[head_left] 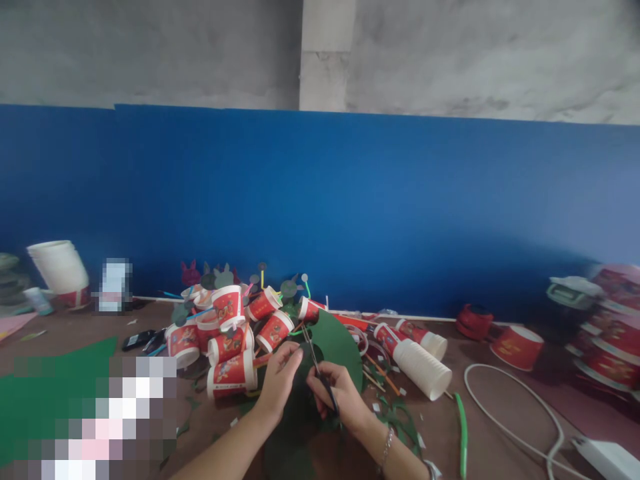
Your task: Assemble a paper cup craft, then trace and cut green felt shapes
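Note:
My right hand [340,395] is closed round the dark handles of a pair of scissors [313,352], their blades pointing up and away from me. A dark green sheet [341,343] with a curved outer edge lies under and between my hands. My left hand [281,377] is closed on the sheet's edge, thumb on top, just left of the blades. Just beyond my left hand lies a pile of red-and-white paper cups [233,375], several with straws and animal-shaped cutouts on them. Green paper scraps [400,420] are scattered right of my right hand.
A stack of nested white cups [423,367] lies at the right, near a green tube [461,433] and a looped white cable [515,373]. Red tubs [517,347] stand farther right. Another green sheet [75,373] lies left. A blue partition [320,200] borders the table's back.

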{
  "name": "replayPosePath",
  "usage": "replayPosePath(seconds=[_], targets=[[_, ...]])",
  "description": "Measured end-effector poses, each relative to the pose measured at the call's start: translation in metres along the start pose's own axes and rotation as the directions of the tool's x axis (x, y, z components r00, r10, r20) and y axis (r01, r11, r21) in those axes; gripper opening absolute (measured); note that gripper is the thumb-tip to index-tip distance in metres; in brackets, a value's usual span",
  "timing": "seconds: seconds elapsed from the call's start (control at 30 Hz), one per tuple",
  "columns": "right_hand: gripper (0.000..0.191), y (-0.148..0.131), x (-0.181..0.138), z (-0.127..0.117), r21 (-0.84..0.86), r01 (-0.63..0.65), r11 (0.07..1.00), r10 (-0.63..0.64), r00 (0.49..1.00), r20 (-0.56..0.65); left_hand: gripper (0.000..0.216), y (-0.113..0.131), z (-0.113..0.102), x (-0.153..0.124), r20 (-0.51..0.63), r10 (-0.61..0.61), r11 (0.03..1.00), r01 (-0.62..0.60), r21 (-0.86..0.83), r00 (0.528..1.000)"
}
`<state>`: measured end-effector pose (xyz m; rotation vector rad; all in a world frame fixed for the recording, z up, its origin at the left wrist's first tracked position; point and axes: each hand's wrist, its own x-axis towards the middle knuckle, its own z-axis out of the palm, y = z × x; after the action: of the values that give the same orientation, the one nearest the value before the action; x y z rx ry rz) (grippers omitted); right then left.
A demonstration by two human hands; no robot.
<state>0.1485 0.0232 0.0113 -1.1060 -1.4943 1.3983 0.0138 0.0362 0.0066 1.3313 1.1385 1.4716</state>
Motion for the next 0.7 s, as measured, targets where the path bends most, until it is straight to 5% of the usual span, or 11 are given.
replayPosePath(seconds=[0.4,0.7], targets=[[0.03,0.0,-0.0008,0.0007,0.001,-0.022,1.0,0.022,1.0,-0.008,0.029,0.0006,0.0018,-0.0013,0.018,-0.02,1.0,0.02,0.004,1.0],[0.033,0.0036,0.0014,-0.0007,0.023,0.005,1.0,-0.005,1.0,0.017,0.023,-0.0073,-0.0018,0.0041,0.09,0.072,0.991,-0.081,0.103,0.993]])
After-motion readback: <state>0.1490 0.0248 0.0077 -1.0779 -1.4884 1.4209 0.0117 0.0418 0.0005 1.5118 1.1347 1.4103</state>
